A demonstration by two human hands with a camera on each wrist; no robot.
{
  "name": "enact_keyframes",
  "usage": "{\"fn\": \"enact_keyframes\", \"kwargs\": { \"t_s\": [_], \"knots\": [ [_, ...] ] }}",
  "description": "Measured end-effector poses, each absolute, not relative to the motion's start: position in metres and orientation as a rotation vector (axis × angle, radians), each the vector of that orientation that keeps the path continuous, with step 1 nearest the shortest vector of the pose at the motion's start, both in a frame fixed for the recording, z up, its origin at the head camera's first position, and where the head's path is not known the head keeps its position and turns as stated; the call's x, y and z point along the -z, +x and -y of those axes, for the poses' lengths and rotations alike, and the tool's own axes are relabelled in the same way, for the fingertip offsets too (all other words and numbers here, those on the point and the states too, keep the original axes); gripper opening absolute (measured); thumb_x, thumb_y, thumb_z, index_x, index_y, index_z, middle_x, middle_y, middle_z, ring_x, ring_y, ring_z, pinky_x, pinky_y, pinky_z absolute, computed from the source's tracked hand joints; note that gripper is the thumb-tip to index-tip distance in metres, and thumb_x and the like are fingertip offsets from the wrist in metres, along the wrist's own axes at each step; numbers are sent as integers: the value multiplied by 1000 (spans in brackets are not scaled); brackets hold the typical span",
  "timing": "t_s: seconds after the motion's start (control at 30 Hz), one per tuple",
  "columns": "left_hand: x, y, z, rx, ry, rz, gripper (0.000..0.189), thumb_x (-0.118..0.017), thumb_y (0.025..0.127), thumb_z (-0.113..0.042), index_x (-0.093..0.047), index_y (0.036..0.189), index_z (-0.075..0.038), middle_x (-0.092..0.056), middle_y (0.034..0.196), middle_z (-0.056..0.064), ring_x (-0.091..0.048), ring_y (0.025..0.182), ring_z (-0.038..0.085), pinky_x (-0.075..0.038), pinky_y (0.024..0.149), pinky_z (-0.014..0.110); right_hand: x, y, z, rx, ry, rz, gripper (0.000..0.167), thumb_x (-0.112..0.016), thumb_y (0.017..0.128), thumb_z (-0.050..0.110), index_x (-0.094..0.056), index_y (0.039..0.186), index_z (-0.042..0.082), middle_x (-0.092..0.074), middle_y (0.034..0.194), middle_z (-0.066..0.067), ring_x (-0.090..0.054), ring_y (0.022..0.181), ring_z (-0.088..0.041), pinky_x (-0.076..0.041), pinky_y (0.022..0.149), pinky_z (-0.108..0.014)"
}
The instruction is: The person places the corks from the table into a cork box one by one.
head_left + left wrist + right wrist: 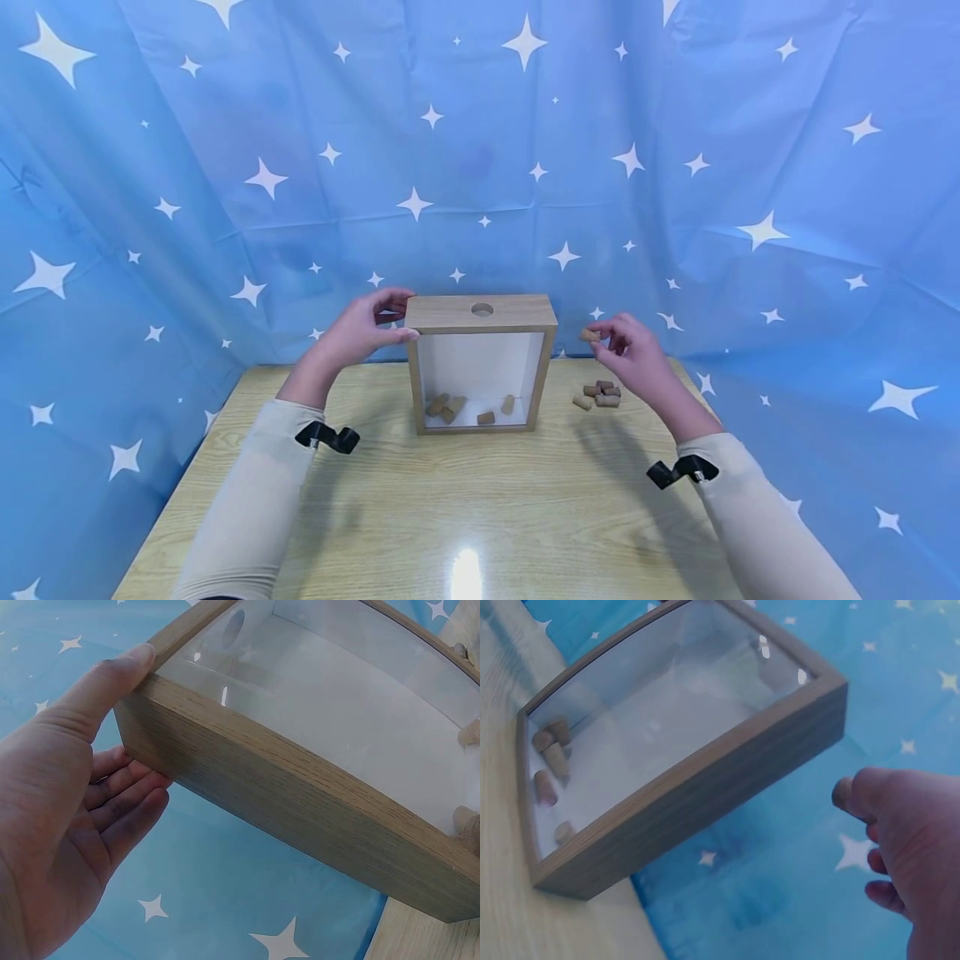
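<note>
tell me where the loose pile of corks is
In the head view, the cork pile lies on the table, right of the clear-fronted wooden box, below the right hand.

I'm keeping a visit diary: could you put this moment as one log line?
left hand: grips box | right hand: holds cork beside box | box: upright, corks inside | loose corks: on table

Curtained-off booth: star-print backdrop (480, 167), wood-grain table (450, 492).

A pale wood-grain table (450, 492) carries an upright wooden-framed box (482, 367) and, beside it, loose corks (607, 401)
</note>
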State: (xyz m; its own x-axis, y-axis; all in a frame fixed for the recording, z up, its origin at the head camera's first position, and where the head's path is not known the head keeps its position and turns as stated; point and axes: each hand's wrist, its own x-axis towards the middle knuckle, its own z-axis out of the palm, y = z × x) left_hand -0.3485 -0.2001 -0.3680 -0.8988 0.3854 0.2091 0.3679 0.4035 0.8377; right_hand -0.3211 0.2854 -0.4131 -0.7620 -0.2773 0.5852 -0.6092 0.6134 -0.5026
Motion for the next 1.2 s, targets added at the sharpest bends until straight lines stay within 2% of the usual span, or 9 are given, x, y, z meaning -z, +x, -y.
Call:
{"fn": "enact_keyframes", "kwargs": {
  "t_s": [0.17,0.3,0.53,0.7,1.2],
  "knots": [
    [369,-349,201,-1556,695,-2618,75,-93,95,-28,-56,158,-11,-61,147,15,-58,141,37,-48,120,60,392,-324,-281,-963,747,2297,26,-77,98,-9,-79,120,3,-62,96,-6,-57,76,-16,-50,63,-22],
    [368,-347,201,-1540,694,-2629,75,-92,95,-29,-56,158,-12,-62,148,14,-58,142,36,-50,119,57,377,-325,-274,-961,768,2256,23,-77,98,-9,-79,118,2,-63,97,-6,-58,76,-16,-49,64,-20],
    [365,-344,199,-1533,706,-2635,74,-92,96,-28,-56,158,-11,-61,147,15,-58,141,36,-50,119,54,356,-327,-258,-966,775,2260,18,-77,100,-2,-78,117,5,-67,99,-6,-61,80,-16,-50,68,-19],
    [365,-344,199,-1539,705,-2631,74,-92,95,-27,-56,158,-10,-62,146,16,-59,141,37,-51,119,54,344,-330,-245,-971,791,2270,17,-80,99,-1,-77,115,5,-68,98,-6,-62,81,-17,-51,70,-18],
    [366,-346,199,-1546,703,-2622,75,-92,95,-27,-56,158,-10,-62,147,15,-59,141,37,-51,119,54,326,-340,-213,-986,842,2314,16,-84,97,1,-75,110,3,-68,94,-10,-60,78,-20,-49,65,-24]
  ]
}}
